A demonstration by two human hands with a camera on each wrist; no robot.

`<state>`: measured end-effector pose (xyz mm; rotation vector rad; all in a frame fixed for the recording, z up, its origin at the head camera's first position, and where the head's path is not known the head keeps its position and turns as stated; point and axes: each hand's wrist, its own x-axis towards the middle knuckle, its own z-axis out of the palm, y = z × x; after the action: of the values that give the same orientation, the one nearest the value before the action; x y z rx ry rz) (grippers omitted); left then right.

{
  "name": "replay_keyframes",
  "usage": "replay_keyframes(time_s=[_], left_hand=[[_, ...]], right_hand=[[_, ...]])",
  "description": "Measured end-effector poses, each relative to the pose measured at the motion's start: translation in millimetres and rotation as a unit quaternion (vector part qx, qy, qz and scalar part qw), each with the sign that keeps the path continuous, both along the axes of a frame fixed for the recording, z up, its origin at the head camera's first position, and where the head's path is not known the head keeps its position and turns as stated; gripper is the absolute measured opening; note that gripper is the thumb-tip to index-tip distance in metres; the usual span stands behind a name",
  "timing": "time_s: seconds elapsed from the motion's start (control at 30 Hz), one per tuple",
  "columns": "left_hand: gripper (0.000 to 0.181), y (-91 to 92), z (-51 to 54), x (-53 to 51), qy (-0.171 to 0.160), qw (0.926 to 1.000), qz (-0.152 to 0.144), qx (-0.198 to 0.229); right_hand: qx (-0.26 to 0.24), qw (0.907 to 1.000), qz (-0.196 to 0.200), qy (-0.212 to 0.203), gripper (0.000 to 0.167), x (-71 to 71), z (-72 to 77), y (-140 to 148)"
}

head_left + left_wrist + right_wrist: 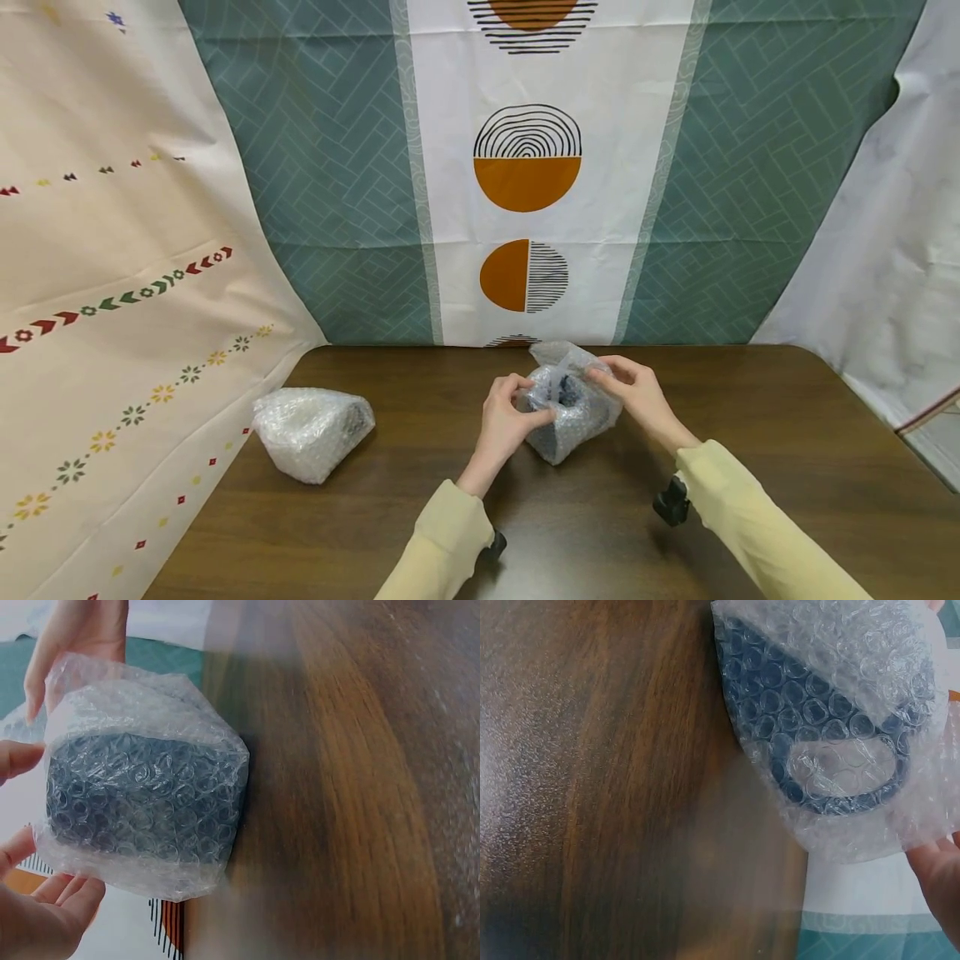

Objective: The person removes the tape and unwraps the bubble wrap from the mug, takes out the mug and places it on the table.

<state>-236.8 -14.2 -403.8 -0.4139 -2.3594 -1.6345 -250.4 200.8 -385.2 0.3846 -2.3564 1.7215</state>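
Observation:
A dark blue mug [840, 802], its handle showing through clear bubble wrap [142, 712], stands on the table between the two hands. Thumb and fingers of my left hand [507, 412] grip the wrapped mug near its top from the left. On the other side my right hand [637, 396] pinches a raised flap of the wrap between thumb and fingers. The top of the wrap gapes, and dark blue shows inside it in the head view. In the right wrist view, the right hand [939, 874] is only partly visible beside the wrap's edge.
A second bubble-wrapped bundle [311, 433] lies at the left of the brown wooden table [360, 533]; what is inside is unclear. Patterned cloths hang behind the table [337, 167] and on both sides.

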Motion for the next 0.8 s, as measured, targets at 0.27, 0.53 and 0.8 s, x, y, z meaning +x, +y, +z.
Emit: replay_keyframes(time_s=[0.27,0.53,0.8], left_hand=[[0.037,0.7,2.6,1.6,-0.011,0.9999,0.005,-0.006],[0.038,0.0,2.1,2.2,-0.011,0.9999,0.005,-0.003],[0.038,0.2,3.1,2.9,-0.014,0.9998,0.005,-0.010]], right_hand=[[0.053,0.9971,-0.053,0.013,0.039,-1.8,0.2,9.1],[0.080,0.9909,-0.108,-0.001,0.047,-6.9,-8.5,26.5],[0.060,0.9801,-0.189,0.009,0.037,-10.6,-16.5,36.1]])
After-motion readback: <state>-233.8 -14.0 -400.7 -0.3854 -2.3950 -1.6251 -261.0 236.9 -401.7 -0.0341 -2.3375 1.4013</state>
